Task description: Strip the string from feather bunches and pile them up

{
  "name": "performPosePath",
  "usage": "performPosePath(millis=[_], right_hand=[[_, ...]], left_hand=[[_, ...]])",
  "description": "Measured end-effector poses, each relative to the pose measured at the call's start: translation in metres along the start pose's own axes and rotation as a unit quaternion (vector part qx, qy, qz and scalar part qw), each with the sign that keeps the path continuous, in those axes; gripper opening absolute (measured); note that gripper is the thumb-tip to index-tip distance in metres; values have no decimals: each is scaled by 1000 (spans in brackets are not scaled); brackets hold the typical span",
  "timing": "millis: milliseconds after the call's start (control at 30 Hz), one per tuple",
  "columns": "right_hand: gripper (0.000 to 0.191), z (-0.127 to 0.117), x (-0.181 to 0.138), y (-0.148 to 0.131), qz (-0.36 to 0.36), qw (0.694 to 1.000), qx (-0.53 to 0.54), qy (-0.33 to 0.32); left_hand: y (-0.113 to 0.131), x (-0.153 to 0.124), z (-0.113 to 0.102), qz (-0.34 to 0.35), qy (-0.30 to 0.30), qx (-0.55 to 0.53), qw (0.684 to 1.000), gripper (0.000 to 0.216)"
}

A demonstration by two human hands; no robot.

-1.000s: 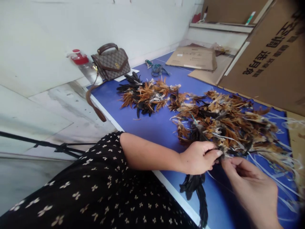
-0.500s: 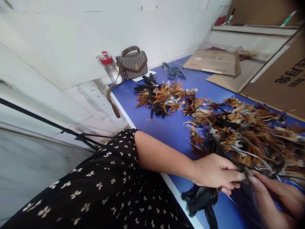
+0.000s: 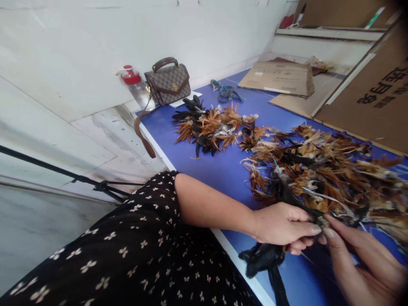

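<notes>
My left hand is closed around a bunch of black feathers whose tips hang below it over the blue table edge. My right hand pinches the same bunch at its bound end, fingertips meeting the left thumb. Both hands work at the near edge of a large heap of brown, orange and black feathers with pale plastic strips running through it.
A smaller feather pile lies farther back. At the table's far corner stand a brown handbag and a red-capped bottle. Flattened cardboard and a big box fill the right side. A black tripod leg crosses the floor.
The view has swung left and then partly back. My hands stay together on the feather bunch, the right fingers shifting closer to the left thumb.
</notes>
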State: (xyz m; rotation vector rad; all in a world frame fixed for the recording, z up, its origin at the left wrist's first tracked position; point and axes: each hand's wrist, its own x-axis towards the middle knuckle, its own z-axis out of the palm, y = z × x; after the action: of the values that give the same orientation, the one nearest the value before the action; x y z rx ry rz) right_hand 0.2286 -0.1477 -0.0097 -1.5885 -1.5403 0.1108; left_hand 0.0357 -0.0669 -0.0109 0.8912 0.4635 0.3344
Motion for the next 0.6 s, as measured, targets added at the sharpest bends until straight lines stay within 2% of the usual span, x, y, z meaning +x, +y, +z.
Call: performPosePath(millis=[133,333,467,600], right_hand=[[20,1,-2,-19,-62,998,23,-6],[14,-2,-1,-20,-76,995,50,-32],[26,-6,5,-10,-46,999,-17,10],[41,-10,13,16,-33,990,-132,20]], left_hand=[[-1,-2,-2,-5,-1,60,998,28],[-3,-6,3,-5,-6,18,1000,26],[-6,-5,2,14,-21,-6,1000,25],[-8,-3,1,16,-23,-6,1000,25]])
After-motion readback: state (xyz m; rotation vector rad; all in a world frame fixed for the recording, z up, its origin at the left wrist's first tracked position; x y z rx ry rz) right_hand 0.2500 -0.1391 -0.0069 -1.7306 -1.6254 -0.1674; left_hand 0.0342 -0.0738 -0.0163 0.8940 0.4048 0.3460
